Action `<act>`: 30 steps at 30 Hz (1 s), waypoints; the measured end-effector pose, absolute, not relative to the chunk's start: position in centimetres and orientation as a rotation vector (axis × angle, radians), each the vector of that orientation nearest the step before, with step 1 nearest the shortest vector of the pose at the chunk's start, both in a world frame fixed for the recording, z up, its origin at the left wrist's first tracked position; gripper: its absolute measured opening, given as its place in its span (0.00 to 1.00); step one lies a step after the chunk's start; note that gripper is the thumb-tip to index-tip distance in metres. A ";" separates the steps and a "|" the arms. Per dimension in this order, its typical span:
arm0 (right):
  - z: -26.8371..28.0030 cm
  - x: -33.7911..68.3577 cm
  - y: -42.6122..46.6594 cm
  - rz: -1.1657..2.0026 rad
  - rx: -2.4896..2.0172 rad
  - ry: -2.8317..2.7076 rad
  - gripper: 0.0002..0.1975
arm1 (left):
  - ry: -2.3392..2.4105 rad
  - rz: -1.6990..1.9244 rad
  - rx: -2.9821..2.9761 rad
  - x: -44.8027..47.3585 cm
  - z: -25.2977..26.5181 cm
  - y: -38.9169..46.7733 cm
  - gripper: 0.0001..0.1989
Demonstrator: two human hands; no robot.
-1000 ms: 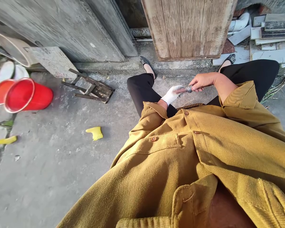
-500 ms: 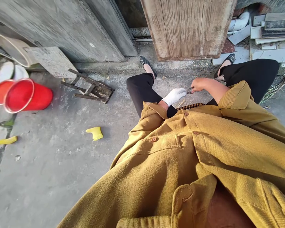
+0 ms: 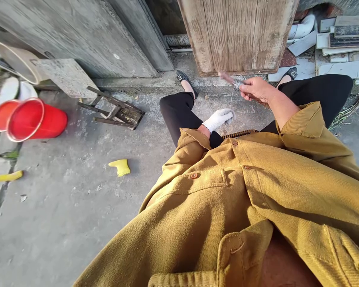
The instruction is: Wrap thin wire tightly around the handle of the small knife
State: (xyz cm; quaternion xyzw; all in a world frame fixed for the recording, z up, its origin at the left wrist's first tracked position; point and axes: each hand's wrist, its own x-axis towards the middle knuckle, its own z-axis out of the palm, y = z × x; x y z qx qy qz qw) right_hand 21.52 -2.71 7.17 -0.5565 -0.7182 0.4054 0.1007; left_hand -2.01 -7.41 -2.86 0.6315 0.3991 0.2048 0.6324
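My right hand (image 3: pixel 257 91), bare, is closed around a brownish stick (image 3: pixel 226 78) with grey strand wound thickly about its middle. The stick points up and to the left, over the lower edge of the wooden panel. From the winding, a thin strand (image 3: pixel 231 99) runs down to my left hand (image 3: pixel 219 120). That hand wears a white knitted glove, and its fingers are pinched together where the strand ends. Whether the strand is wire or thread I cannot tell. Both hands are between my knees, in front of my lap.
A wooden panel (image 3: pixel 236 36) leans ahead of me, with grey boards (image 3: pixel 77 36) to its left. A small wooden stool (image 3: pixel 116 109) lies on its side near red buckets (image 3: pixel 52 119). Yellow pieces (image 3: pixel 120 166) lie on the concrete. White slabs (image 3: pixel 347 69) are stacked at right.
My right hand has lifted and turned the stick, swinging its end up and left, away from my left hand. The strand is now stretched between them. My left hand has barely moved.
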 end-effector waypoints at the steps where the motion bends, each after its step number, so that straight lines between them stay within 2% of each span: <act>1: 6.7 21.5 -2.4 1.115 -1.706 -2.103 0.36 | 0.912 0.413 1.452 -1.8 -2.8 -7.6 0.17; 4: 4.8 21.7 -1.3 0.912 -1.955 -2.257 0.34 | 0.892 0.315 1.508 -1.4 -2.7 -8.0 0.13; 8: 3.0 21.3 -0.9 0.745 -2.234 -2.669 0.26 | 0.871 0.469 1.537 -1.5 -2.8 -8.0 0.12; 12: 3.0 20.6 -2.1 1.259 -2.081 -2.885 0.20 | 0.987 0.648 1.491 -2.0 -2.5 -7.6 0.11; 15: 3.6 20.6 -2.9 1.677 -1.852 -2.868 0.19 | 1.100 0.734 1.465 -2.3 -2.3 -7.3 0.10; 18: 4.7 20.9 -3.2 1.931 -1.518 -2.828 0.22 | 1.198 0.741 1.469 -2.3 -2.6 -6.7 0.10; 20: 5.7 21.1 -3.2 1.983 -1.326 -2.702 0.22 | 1.240 0.710 1.495 -2.1 -3.2 -6.4 0.10; 22: 6.5 21.3 -3.2 1.895 -1.276 -2.496 0.23 | 1.250 0.663 1.535 -1.9 -3.7 -6.3 0.11; 26: 6.7 21.3 -3.0 1.497 -1.487 -2.047 0.27 | 1.131 0.537 1.543 -1.6 -4.0 -6.7 0.11; 28: 6.0 21.0 -2.6 1.349 -1.641 -1.976 0.27 | 1.084 0.501 1.570 -1.6 -3.8 -7.0 0.12; 30: 5.1 20.8 -2.3 1.229 -1.822 -2.089 0.22 | 1.094 0.446 1.661 -1.6 -3.6 -7.2 0.12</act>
